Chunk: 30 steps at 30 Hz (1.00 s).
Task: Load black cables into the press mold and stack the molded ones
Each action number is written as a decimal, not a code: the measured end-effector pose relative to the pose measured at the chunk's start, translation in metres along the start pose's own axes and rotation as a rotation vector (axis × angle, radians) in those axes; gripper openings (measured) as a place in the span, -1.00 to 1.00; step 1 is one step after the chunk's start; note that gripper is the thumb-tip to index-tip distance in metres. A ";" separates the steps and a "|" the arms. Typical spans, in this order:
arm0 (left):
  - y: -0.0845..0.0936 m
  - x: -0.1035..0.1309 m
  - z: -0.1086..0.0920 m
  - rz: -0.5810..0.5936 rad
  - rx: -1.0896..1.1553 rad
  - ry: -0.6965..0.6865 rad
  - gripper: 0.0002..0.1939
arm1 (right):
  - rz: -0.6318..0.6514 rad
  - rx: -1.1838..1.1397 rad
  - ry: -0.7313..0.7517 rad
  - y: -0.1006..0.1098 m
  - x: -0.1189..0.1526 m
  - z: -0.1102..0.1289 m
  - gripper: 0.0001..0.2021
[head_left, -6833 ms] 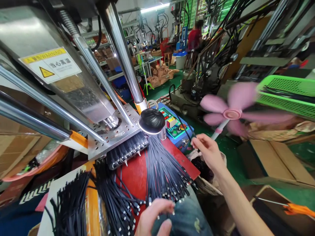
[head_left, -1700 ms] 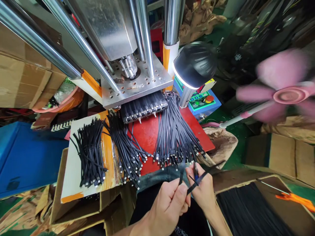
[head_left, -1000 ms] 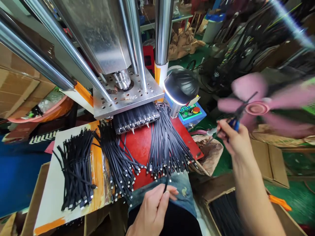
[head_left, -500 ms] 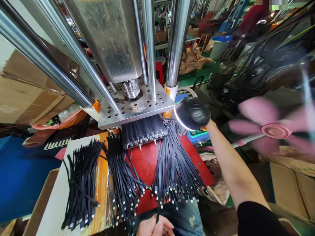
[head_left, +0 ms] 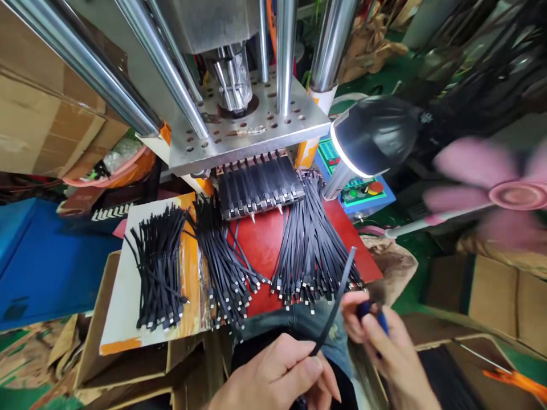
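Observation:
At the bottom centre my left hand pinches a flat black cable, whose free end sticks up to the right. To the right of it, my right hand is wrapped round a dark blue-handled tool; motion blurs its tip. Bundles of black cables lie beyond my hands: one on the white board at left, one beside it, and one on the red surface at right. A black block fixture with cables laid across it sits under the metal press plate.
A black lamp with a lit rim stands right of the press, above a blue control box. Further right a pink fan spins. Cardboard boxes are at lower left, and a blue bin is at far left.
My right hand has come back from behind the lamp to the lower right and now holds the blue tool. My left hand has risen with the cable. The view has tilted down.

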<state>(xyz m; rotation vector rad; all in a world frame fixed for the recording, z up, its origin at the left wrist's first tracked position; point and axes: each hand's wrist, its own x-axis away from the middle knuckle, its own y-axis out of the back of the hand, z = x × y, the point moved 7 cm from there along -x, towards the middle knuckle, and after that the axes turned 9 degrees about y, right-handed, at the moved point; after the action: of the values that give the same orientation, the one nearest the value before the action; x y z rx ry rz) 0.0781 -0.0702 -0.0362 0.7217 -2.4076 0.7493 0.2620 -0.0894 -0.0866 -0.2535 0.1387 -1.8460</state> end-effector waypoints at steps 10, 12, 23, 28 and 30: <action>-0.002 -0.015 0.032 0.138 0.163 0.009 -0.21 | 0.117 -0.010 -0.060 -0.050 0.007 -0.015 -0.60; -0.003 -0.014 0.034 0.200 0.193 0.004 -0.24 | 0.157 -0.046 -0.097 -0.052 0.009 -0.017 -0.58; 0.019 0.002 0.002 -0.650 -0.491 -0.491 -0.68 | 0.015 0.418 0.210 -0.043 0.006 0.023 -0.65; 0.017 -0.019 0.011 -0.384 -0.135 -0.281 -0.50 | -0.028 0.670 0.458 -0.032 0.014 0.039 -0.80; 0.008 -0.029 0.017 -0.230 0.129 -0.198 -0.40 | 0.005 0.801 0.570 -0.028 0.018 0.042 -0.87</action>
<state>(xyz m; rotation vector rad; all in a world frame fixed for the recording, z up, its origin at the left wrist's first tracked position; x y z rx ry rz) 0.0885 -0.0656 -0.0687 1.1512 -2.4080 0.7741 0.2411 -0.0974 -0.0376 0.8282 -0.2131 -1.7786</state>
